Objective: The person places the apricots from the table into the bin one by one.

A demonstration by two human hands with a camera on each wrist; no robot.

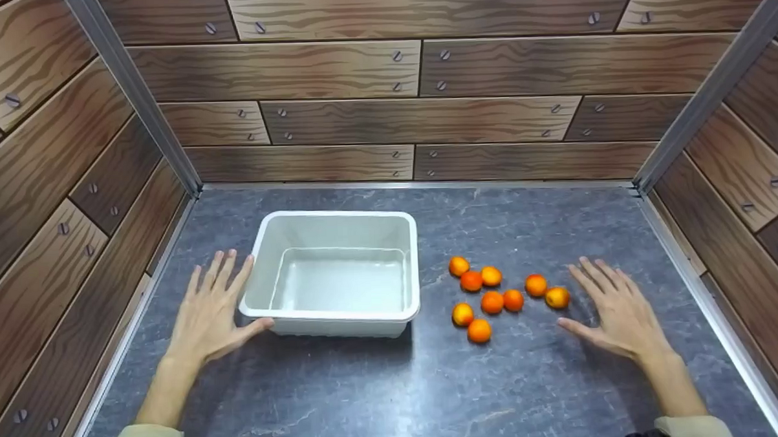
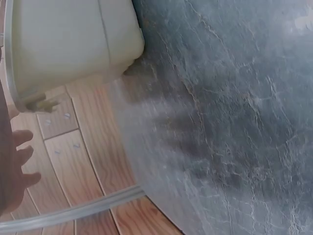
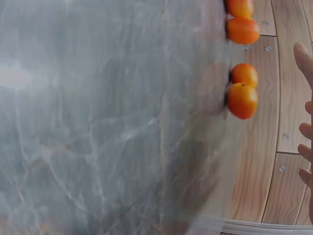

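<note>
A white plastic bin with a wide rim stands left of centre, with nothing inside. My left hand is spread at its left side, thumb by the front left corner of the rim; whether it touches is hard to tell. In the left wrist view the bin appears from the side, with part of the hand at the edge. Several small orange fruits lie loose to the right of the bin. Just right of the nearest fruit, my right hand is spread, holding nothing.
Dark grey marbled tabletop lies under everything. Wood-patterned panels wall the back and both sides, with metal strips along their edges. In the right wrist view, several of the fruits show near the right panel.
</note>
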